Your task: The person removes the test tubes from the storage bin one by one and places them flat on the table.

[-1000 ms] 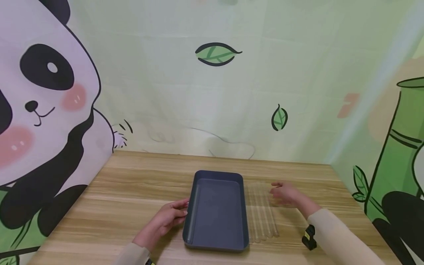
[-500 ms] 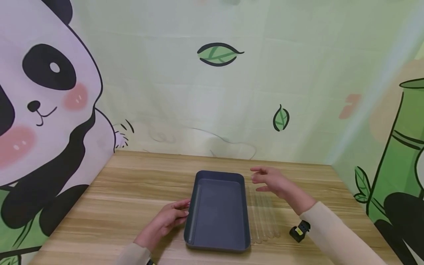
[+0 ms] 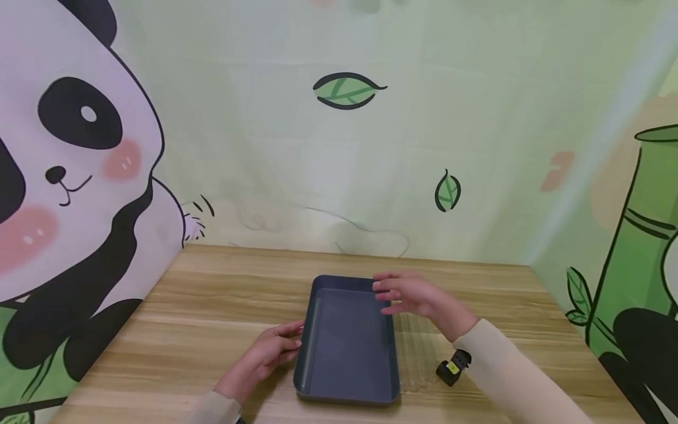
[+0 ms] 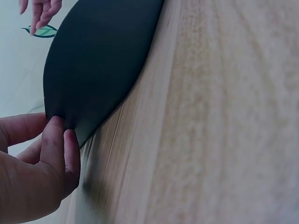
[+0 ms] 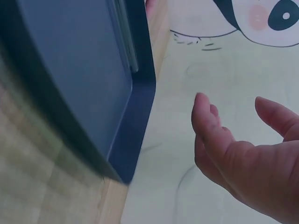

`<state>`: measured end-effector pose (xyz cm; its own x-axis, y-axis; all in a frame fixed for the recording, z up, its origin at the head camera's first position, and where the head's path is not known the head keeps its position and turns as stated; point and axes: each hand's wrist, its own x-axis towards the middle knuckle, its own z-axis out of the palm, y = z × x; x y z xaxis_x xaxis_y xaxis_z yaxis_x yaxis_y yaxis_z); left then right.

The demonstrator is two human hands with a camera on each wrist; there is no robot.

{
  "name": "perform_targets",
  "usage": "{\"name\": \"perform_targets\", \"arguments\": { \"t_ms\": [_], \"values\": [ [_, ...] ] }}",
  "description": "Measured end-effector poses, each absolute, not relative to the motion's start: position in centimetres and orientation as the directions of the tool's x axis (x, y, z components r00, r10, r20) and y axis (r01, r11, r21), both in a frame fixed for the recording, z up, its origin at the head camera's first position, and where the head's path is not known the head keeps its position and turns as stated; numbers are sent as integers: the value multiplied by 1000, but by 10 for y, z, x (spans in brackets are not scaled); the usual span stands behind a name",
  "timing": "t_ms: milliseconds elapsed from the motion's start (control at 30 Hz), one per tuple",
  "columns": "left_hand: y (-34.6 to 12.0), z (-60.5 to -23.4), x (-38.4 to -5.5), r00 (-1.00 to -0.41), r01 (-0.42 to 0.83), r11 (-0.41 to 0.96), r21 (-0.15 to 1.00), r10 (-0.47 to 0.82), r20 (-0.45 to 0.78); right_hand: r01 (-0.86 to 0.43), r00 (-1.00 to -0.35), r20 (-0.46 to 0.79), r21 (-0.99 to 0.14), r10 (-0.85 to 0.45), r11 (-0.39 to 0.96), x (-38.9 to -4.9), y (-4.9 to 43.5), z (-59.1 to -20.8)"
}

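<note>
A dark blue rectangular tray lies on the wooden table. Inside it, along the left wall, is one clear tube, also visible in the right wrist view. My left hand touches the tray's outer left wall with its fingertips; the left wrist view shows these fingers against the dark side. Above the tray's far right rim hovers my right hand, fingers apart and loosely bent, with nothing visible between them. Several clear tubes lie side by side right of the tray, partly under the right forearm.
The wooden table extends on both sides of the tray. Behind it hangs a pale green cloth backdrop with a panda, leaves and bamboo printed on it. A black wrist camera is strapped to the right forearm.
My right hand has moved left, from beside the loose tubes to over the tray's far right rim. The left hand and tray have stayed in place.
</note>
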<state>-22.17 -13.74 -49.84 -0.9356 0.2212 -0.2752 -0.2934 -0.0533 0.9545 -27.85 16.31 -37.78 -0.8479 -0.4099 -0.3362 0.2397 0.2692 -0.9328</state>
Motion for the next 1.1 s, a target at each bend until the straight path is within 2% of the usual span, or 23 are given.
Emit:
{"name": "perform_targets", "arguments": {
  "t_ms": [167,533,767,1100],
  "values": [
    [-138,-500,-222,-936,-290,-56,956,226,-270,306,-811,-385,-921,-439,243,-282,138,-389],
    [-137,-500,-221,-938,-290,-56,956,217,-272,416,-805,-460,-888,-374,198,-285,80,-432],
    [-138,-500,-222,-935,-301,-72,951,221,-279,415,-820,-485,-870,-304,266,-290,58,-451],
    [-136,-498,-221,-934,-305,-72,950,215,-284,415,-840,-484,-865,-247,282,-295,37,-471]
  ]
}}
